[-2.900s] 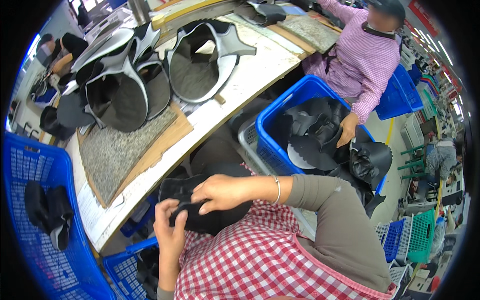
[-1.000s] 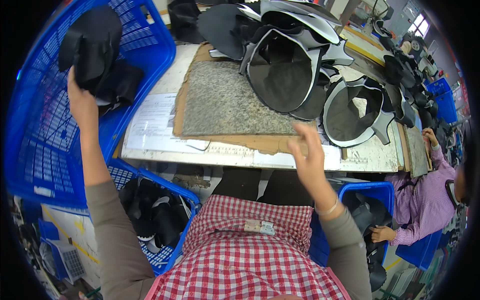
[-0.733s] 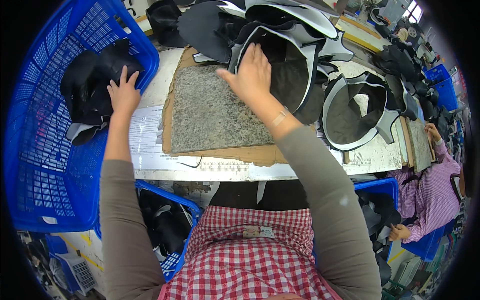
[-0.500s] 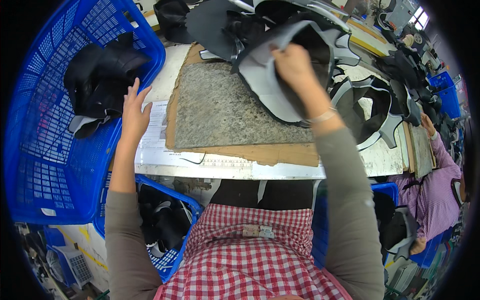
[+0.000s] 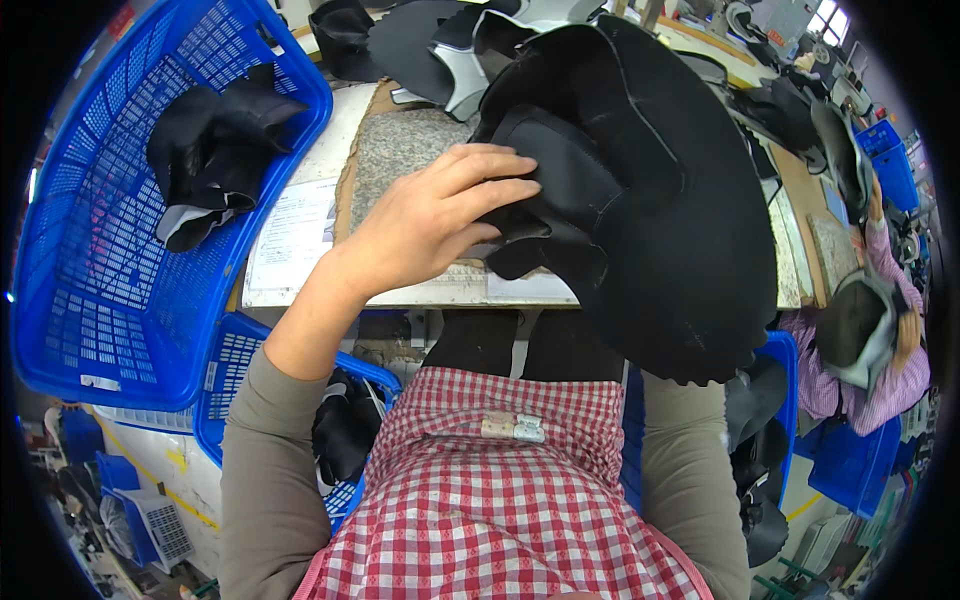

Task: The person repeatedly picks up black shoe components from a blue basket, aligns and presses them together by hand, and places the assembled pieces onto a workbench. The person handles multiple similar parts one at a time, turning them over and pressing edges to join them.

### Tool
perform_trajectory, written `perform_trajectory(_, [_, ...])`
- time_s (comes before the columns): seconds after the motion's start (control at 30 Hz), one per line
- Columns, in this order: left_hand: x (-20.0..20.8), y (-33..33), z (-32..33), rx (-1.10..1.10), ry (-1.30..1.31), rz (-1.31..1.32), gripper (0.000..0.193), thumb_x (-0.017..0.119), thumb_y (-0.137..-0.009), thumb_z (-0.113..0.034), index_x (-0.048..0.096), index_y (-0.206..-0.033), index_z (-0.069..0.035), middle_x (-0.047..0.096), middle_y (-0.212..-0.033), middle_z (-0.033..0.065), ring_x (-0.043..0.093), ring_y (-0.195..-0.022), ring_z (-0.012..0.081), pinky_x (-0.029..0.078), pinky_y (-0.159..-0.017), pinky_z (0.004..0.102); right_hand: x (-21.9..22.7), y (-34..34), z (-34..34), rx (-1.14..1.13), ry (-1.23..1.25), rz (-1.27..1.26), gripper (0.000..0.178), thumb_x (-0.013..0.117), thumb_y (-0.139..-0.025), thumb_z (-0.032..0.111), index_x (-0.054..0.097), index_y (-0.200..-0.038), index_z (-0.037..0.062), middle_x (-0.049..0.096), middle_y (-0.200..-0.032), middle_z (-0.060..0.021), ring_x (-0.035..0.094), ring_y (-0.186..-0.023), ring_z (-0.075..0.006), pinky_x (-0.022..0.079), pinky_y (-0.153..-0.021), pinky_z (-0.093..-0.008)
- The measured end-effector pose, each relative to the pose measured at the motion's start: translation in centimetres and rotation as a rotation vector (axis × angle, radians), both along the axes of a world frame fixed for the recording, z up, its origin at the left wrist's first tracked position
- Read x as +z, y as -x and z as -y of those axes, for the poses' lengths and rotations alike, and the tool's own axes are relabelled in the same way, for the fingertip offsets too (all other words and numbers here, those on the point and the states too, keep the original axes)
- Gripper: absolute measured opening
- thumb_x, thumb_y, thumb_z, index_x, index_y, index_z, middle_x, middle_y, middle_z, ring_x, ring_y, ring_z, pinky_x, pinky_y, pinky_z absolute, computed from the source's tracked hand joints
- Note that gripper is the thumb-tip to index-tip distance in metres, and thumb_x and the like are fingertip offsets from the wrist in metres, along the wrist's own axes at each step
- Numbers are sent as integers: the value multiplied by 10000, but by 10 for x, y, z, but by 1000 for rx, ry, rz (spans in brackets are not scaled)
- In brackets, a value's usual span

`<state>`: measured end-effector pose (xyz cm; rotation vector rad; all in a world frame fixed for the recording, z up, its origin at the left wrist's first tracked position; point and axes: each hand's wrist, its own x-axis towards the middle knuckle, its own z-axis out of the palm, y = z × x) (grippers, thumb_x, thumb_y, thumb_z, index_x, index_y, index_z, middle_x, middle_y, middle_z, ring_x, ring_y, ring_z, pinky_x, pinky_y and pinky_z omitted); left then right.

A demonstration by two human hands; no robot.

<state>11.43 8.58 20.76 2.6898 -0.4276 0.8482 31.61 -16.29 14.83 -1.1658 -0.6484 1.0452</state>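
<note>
Head view: the left hand (image 5: 425, 215) reaches up across the bench (image 5: 345, 125) with its fingers (image 5: 490, 163) nearly straight and slightly apart, their tips over the left side of a large black piece (image 5: 690, 220). What lies under those tips is hidden, so I cannot tell whether they grip a fold or only rest against it. The right sleeve (image 5: 685, 450) rises to the lower end of the same piece and vanishes behind it; the right hand is covered, and how its fingers stand cannot be told. The black piece is raised above the bench and tilted, its folded side toward the left hand and its broad smooth side toward the right. Its scalloped lower end hangs past the bench's near edge, to the right of the checked apron (image 5: 480, 470). Behind its left side shows part of the speckled mat (image 5: 400, 145). Left of the hand, room runs over the paper (image 5: 290, 250) to the rim of the big basket (image 5: 100, 250), which holds a dark bundle (image 5: 205, 140). Near the left forearm (image 5: 315, 315), the low basket (image 5: 235, 365) sits below the bench edge. On the right, the piece's outer edge is near the right basket (image 5: 786, 350); beyond, a co-worker's hand (image 5: 908, 338), blurred, is at a grey-rimmed piece (image 5: 860, 325)
</note>
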Motion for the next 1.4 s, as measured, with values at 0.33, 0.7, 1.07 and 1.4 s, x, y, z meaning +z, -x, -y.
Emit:
perform_trajectory(0.33, [0,2,4,16,-520,89,309,716,-781,-113,726,-1082,-185,691,-1294,29,619,-1333,266,581,-999,394,-74,-13,-16,-229,-120,-294,426,596,-1068,337,627,-1366,34,706,-1260,-133,694,-1061,-273,561,-932,-399])
perform_trajectory(0.7, [-51,-10,-6,110,1048,-351,266,606,-972,107,650,-1205,-11,639,-1143,33,665,-1050,145,602,-929,304,-111,14,10,-177,-59,-670,382,587,-1104,333,672,-1248,-11,742,-1109,-100,692,-910,-158,580,-763,-286])
perform_trajectory(1.07, [-59,6,74,168,494,-180,310,748,-755,146,685,-1008,-20,638,-1072,87,606,-1034,238,524,-828,330,-60,91,20,-52,35,-202,330,683,-1060,394,662,-869,125,535,-713,66,368,-590,-8,256,-512,-204])
perform_trajectory(1.4, [-35,51,53,163,417,-155,316,733,-738,122,741,-995,-61,675,-981,42,603,-976,202,489,-785,326,-78,29,62,-197,-659,-905,380,470,-1149,243,546,-1404,-28,505,-793,46,379,-630,-43,314,-565,-202])
